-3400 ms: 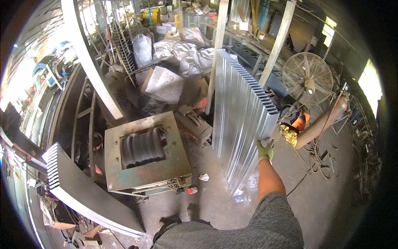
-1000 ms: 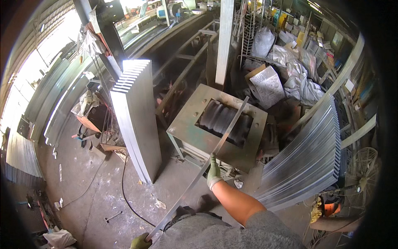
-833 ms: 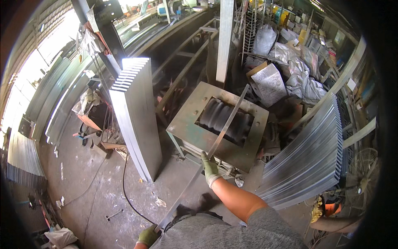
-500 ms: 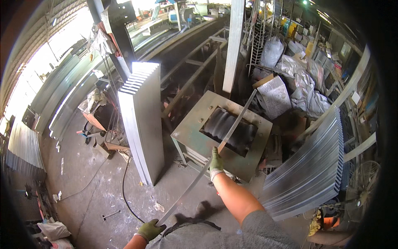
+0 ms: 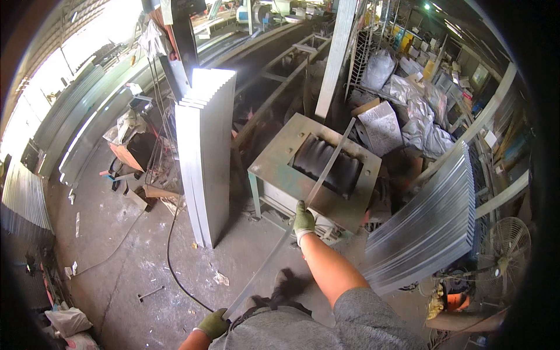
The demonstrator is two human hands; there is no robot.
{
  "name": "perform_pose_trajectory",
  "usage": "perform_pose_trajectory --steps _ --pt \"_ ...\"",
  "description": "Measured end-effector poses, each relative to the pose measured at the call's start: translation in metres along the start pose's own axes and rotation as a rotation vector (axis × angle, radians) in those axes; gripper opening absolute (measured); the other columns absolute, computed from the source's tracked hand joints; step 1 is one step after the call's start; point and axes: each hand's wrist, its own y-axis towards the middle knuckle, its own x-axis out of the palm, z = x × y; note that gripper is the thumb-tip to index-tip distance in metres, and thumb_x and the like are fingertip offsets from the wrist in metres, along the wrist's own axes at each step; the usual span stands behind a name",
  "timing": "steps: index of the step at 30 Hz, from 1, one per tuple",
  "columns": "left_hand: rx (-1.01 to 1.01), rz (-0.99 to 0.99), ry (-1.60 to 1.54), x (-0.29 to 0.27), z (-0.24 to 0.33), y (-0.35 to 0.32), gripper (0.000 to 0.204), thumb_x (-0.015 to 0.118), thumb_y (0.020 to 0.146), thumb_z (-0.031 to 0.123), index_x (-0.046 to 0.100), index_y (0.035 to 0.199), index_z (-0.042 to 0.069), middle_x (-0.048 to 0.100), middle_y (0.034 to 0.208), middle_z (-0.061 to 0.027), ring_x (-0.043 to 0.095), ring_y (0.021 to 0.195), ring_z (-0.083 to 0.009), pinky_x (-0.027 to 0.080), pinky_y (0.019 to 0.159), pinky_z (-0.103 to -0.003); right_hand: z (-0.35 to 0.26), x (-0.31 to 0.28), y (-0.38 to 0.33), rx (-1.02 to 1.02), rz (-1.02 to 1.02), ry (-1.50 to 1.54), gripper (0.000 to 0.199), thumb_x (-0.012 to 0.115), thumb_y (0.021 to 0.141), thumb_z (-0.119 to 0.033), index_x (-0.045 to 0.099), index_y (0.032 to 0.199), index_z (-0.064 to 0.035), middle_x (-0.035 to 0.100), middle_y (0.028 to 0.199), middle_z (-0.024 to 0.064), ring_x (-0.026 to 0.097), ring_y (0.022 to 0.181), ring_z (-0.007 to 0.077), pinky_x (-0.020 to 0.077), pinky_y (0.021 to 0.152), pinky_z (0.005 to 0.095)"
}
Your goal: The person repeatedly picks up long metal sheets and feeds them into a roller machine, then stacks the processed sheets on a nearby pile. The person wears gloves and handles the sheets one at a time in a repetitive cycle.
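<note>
A long, thin, flat metal strip [image 5: 328,166] runs slantwise from my body toward the far right. My left hand [image 5: 213,324], in a green work glove, is closed around its near end by my waist. Farther along, my right hand [image 5: 304,220], gloved alike, grips the strip with the thumb up, arm stretched out. Beyond that hand the strip passes over a metal box-like machine [image 5: 274,170], crossing a dark, ridged roller [image 5: 307,161] set in its top opening. Whether strip and roller touch, I cannot tell.
Left of the machine stands a tall stack of metal profiles [image 5: 224,151]. More profiles [image 5: 420,221] lean at the right beside a fan [image 5: 507,248]. A black cable [image 5: 170,256] crosses the floor. Behind the machine are a carton [image 5: 382,131], a post [image 5: 336,64] and plastic sacks [image 5: 417,111].
The view has shifted, so the machine and profile stack sit higher. Against the machine, my right hand is a little nearer to me. Both hands keep hold of the strip.
</note>
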Motion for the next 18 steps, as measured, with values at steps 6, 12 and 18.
perform_pose_trajectory --steps 6,12,18 --pt "0.035 0.002 -0.004 0.019 -0.050 -0.024 0.036 0.065 0.098 0.032 0.072 0.129 0.014 0.078 0.114 -0.0261 0.073 0.109 -0.0498 0.059 0.092 -0.057 0.014 0.014 -0.049 0.067 0.026 -0.104 0.085 0.050 0.102 -0.075 0.072 0.125 0.0044 0.076 0.121 0.0307 0.070 0.122 0.0484 0.0537 0.102 0.0527" --pt "0.030 -0.017 0.038 0.031 -0.110 -0.054 0.036 0.064 0.099 0.036 0.073 0.126 0.015 0.077 0.115 -0.0258 0.073 0.109 -0.0495 0.059 0.093 -0.057 0.039 0.035 -0.123 -0.096 0.098 -0.138 0.080 0.049 0.104 -0.070 0.071 0.124 0.0045 0.075 0.121 0.0324 0.069 0.120 0.0501 0.0538 0.102 0.0551" --pt "0.025 -0.035 -0.055 0.058 -0.210 -0.078 0.040 0.060 0.103 0.044 0.072 0.128 0.016 0.077 0.118 -0.0254 0.072 0.112 -0.0496 0.058 0.094 -0.058 0.070 0.064 -0.218 -0.064 -0.004 -0.179 0.068 0.051 0.106 -0.059 0.059 0.132 0.0035 0.074 0.120 0.0338 0.068 0.120 0.0530 0.0551 0.100 0.0578"
